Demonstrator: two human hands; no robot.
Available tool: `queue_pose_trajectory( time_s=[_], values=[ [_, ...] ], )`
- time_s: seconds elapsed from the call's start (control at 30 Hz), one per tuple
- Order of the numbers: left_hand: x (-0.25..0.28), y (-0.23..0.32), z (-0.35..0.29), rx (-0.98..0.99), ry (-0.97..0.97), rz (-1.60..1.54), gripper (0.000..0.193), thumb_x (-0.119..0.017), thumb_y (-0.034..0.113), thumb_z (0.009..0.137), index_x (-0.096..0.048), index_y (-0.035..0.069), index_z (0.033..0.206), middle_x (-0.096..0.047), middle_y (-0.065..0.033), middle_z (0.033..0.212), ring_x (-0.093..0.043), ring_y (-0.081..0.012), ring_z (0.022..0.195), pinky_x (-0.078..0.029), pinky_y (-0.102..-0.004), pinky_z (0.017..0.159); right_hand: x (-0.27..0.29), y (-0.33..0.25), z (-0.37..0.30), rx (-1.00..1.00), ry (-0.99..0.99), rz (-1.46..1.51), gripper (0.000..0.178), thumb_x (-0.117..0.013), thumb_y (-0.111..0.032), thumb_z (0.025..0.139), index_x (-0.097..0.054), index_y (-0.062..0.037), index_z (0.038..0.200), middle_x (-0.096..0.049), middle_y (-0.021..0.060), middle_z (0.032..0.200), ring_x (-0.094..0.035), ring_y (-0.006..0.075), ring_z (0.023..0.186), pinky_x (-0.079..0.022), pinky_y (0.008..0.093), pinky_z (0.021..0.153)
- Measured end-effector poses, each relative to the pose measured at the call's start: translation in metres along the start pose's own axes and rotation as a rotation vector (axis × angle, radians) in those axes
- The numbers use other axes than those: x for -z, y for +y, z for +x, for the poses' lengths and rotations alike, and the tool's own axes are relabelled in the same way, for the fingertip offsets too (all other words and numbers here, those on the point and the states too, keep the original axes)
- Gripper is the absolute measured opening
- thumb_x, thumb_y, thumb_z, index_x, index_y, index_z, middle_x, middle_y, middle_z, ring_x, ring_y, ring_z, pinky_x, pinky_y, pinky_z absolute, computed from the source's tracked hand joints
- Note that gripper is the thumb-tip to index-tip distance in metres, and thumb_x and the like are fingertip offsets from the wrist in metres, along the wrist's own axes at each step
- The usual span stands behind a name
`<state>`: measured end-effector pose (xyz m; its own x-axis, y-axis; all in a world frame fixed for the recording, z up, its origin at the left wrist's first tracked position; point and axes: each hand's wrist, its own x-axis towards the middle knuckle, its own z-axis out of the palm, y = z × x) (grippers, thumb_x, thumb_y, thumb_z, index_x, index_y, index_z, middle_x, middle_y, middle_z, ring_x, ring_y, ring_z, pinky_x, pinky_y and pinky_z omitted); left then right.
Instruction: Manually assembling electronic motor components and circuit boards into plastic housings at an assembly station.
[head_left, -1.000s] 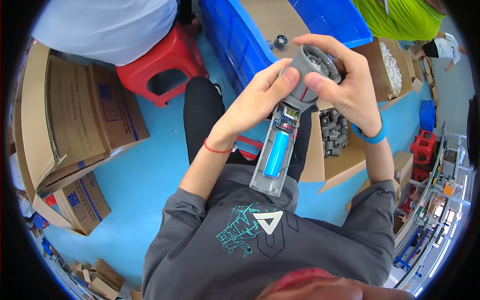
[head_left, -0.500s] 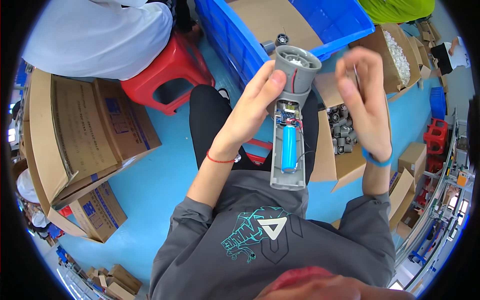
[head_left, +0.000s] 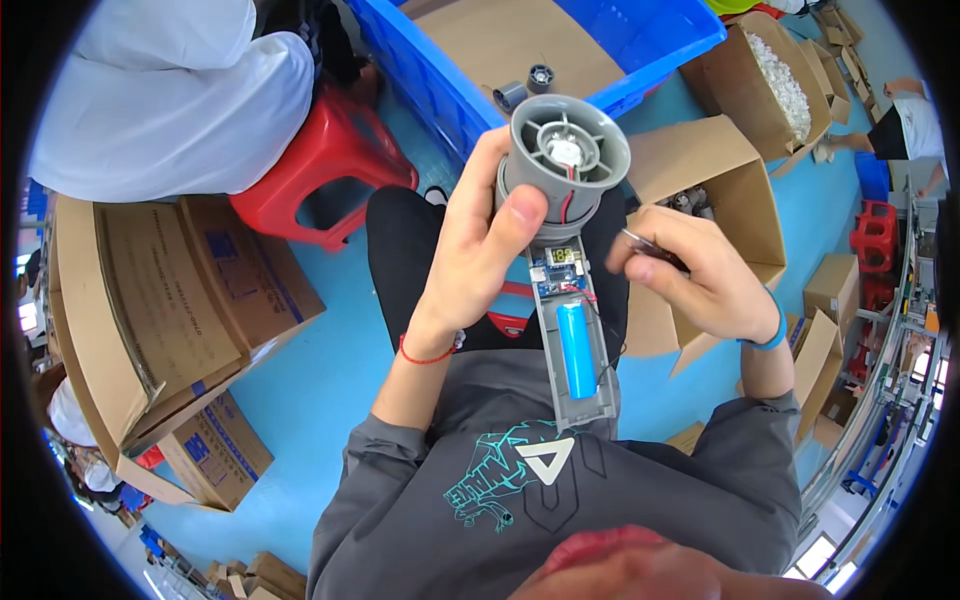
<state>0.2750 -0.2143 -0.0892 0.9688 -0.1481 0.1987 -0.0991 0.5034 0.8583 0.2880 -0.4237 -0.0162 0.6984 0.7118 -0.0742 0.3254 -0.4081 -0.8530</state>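
Observation:
My left hand (head_left: 478, 240) wraps round the wide round head of a grey handheld fan housing (head_left: 545, 215), whose spoked ring faces up with a white part at its centre. The handle's open shell points toward my chest. In it sit a blue cylindrical battery (head_left: 575, 350) and a small blue circuit board (head_left: 560, 272) with a display. Red wires run by the board and up the head; a black wire loops out beside the battery. Just right of the handle, my right hand (head_left: 690, 262) is closed on a slim metal tool (head_left: 640, 243), its shiny tip toward the housing; its full shape is hidden.
Ahead stands a blue plastic crate (head_left: 640, 60) with cardboard inside and small grey cylindrical parts (head_left: 525, 88). An open carton (head_left: 740, 170) with grey parts is at right, another with white pieces (head_left: 780, 85) beyond. A red stool (head_left: 330, 170) with a seated person and large cartons (head_left: 150, 300) are left.
My right hand has come down and left from its raised spot, bringing the metal tool near the housing. The fan housing has tilted so its spoked ring faces up more. My view has shifted slightly.

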Motion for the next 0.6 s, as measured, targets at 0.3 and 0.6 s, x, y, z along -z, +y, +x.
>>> queue_pose_trajectory(
  time_s=[0.3, 0.6],
  values=[
    [-0.001, -0.003, -0.001, -0.018, 0.004, 0.115, 0.049, -0.058, 0.029, 0.094, -0.042, 0.001, 0.131, -0.057, -0.0074, 0.114, -0.053, -0.013, 0.106, -0.044, -0.0289, 0.091, -0.013, -0.005, 0.009, -0.05, 0.059, -0.321, 0.018, -0.055, -0.015, 0.091, -0.06, 0.0, 0.101, -0.062, 0.0178, 0.084, -0.062, 0.0353, 0.076, -0.048, 0.0389, 0.064],
    [-0.001, -0.01, -0.005, -0.012, 0.069, 0.115, 0.048, -0.059, 0.03, 0.093, -0.044, 0.0, 0.128, -0.058, -0.008, 0.109, -0.053, -0.0133, 0.1, -0.043, -0.029, 0.089, -0.012, -0.002, 0.026, -0.033, -0.036, -0.166, 0.018, -0.053, -0.014, 0.092, -0.059, 0.0004, 0.085, -0.06, 0.0137, 0.072, -0.059, 0.0292, 0.064, -0.045, 0.0347, 0.057]
  ],
)
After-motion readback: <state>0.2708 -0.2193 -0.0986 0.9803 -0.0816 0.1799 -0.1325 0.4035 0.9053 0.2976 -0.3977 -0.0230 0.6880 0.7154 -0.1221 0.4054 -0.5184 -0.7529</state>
